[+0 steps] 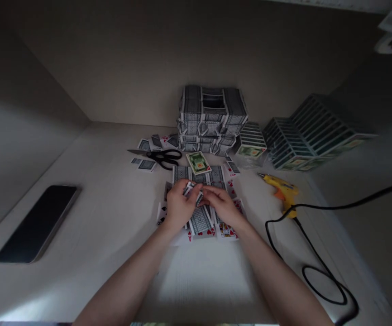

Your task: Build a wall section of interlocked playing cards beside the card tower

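My left hand (181,202) is closed on a playing card (189,187) with a grey patterned back, which looks bent or folded. Beside it my right hand (221,204) has its fingers closed at the same card's right edge. Both hands are over a flat arrangement of playing cards (201,220), most of them back up, with red and black faces showing along its borders. Just beyond the hands lies a green-faced pack of cards (198,162). How the card is gripped between the fingertips is partly hidden.
Black-handled scissors (164,156) lie left among cut card pieces (146,165). Behind stands a box built from cards (212,118). Card packs (250,139) and stacked rows of packs (313,131) stand right. A yellow glue gun (286,192) trails a black cord. A phone (38,223) lies left.
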Tool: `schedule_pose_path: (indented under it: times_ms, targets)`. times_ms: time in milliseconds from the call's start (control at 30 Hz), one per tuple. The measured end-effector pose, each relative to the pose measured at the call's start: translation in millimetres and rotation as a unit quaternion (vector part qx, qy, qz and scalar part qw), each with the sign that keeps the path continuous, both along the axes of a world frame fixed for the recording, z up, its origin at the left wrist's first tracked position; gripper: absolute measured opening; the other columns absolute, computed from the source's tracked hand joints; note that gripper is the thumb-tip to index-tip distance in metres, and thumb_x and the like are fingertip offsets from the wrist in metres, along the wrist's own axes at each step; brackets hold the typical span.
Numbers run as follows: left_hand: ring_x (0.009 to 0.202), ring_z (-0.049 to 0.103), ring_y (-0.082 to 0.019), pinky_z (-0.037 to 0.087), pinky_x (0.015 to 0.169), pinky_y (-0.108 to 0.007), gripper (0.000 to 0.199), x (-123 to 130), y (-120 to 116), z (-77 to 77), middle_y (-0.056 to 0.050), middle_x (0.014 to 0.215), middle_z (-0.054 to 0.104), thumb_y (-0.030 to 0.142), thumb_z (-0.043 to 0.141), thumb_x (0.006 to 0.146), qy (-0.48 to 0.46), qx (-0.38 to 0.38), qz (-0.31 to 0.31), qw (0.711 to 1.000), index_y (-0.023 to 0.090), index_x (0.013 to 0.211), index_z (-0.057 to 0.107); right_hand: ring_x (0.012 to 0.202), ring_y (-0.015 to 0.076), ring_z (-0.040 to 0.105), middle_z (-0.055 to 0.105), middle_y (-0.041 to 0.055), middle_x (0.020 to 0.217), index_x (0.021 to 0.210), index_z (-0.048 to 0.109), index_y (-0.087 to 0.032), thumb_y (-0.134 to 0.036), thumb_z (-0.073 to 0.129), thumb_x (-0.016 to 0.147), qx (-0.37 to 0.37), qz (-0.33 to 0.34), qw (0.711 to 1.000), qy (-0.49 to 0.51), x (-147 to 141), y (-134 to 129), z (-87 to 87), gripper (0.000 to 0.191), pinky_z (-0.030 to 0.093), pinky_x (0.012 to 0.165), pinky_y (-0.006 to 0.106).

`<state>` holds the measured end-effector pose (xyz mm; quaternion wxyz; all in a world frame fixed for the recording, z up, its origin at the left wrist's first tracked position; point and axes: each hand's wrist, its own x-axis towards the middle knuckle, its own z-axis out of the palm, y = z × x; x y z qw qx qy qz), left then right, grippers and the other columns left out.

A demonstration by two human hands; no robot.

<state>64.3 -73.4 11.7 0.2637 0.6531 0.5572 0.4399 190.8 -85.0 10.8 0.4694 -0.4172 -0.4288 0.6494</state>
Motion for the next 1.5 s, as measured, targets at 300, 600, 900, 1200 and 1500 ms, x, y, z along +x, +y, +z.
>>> schedule_pose_path:
  times_ms: [300,600,900,1200,1500]
  targets:
    - [0.073,0.056,-0.015,0.04,0.066,-0.026,0.018,-0.8,-1.4,-0.5,-0.003,0.075,0.059,0.031,0.045,0.086,0.057,0.04,-0.032,0.997,0.018,0.077,0.053,0.064,0.0135,0.055,0.063,-0.0011,0.066,0.074,0.069,-0.019,-0.044,0.061,0.071,-0.004,-0.043,0.997,-0.059,0.5,-0.5,3.7,0.026,0.048,0.062,0.026]
    - [0.071,0.055,-0.015,0.04,0.065,-0.026,0.017,-0.3,-1.9,-2.2,-0.002,0.073,0.058,0.03,0.045,0.086,0.079,0.055,-0.031,0.995,0.018,0.077,0.052,0.061,0.0116,0.053,0.061,-0.0023,0.062,0.068,0.069,-0.019,-0.039,0.065,0.07,-0.016,-0.047,0.999,-0.021,1.7,0.1,0.8,0.021,0.046,0.06,0.024]
    - [0.071,0.054,-0.015,0.04,0.064,-0.025,0.018,-1.9,-2.2,-2.7,-0.001,0.073,0.057,0.03,0.041,0.088,0.079,0.061,-0.039,0.994,0.018,0.077,0.05,0.057,0.0091,0.051,0.059,-0.0034,0.06,0.065,0.069,-0.018,-0.035,0.068,0.066,-0.037,-0.053,0.998,0.017,2.0,0.1,3.8,0.017,0.044,0.057,0.022]
    - [0.068,0.055,-0.014,0.039,0.062,-0.025,0.015,-0.9,-3.7,-4.1,-0.002,0.071,0.057,0.026,0.043,0.087,0.115,0.1,-0.029,0.988,0.018,0.076,0.05,0.049,0.0092,0.048,0.055,-0.0038,0.052,0.057,0.065,-0.016,-0.035,0.067,0.064,-0.028,-0.087,0.995,-0.033,-1.0,-1.5,6.6,0.02,0.041,0.05,0.022]
    - [0.069,0.055,-0.015,0.04,0.062,-0.025,0.015,-0.6,-3.5,-4.6,-0.002,0.072,0.058,0.027,0.045,0.086,0.126,0.105,-0.019,0.986,0.018,0.076,0.051,0.053,0.01,0.048,0.055,-0.0031,0.055,0.061,0.065,-0.016,-0.039,0.063,0.067,-0.001,-0.062,0.996,-0.061,0.0,-0.7,7.6,0.023,0.04,0.052,0.022]
